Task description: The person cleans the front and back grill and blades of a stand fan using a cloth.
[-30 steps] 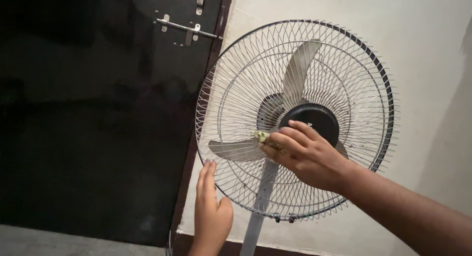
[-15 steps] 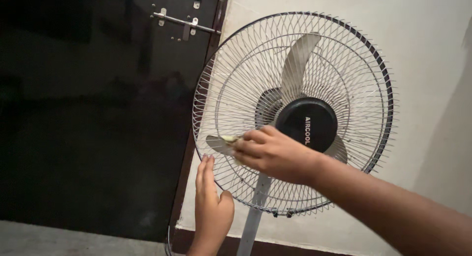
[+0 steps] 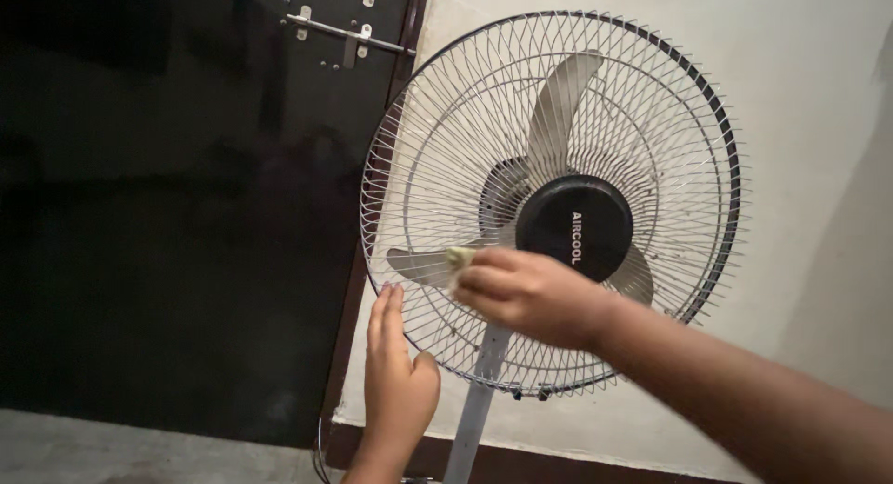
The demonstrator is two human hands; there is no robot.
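While the dark door (image 3: 167, 214) fills the left side, its metal latch (image 3: 349, 33) sits up top near the frame. Left hand (image 3: 395, 372): open, fingers straight and together, flat against the lower-left rim of the fan's wire guard (image 3: 446, 103). Pedestal pole (image 3: 474, 410) just right of it, running down from the guard. Right hand (image 3: 526, 293): fingers closed on a small yellowish cloth (image 3: 459, 258), pressed to the front of the guard left of the black hub (image 3: 575, 228). Cloth mostly hidden under the fingers, so probably a folded rag. Grey blades (image 3: 558, 103) behind the wires. Pale wall (image 3: 800, 93) on the right.
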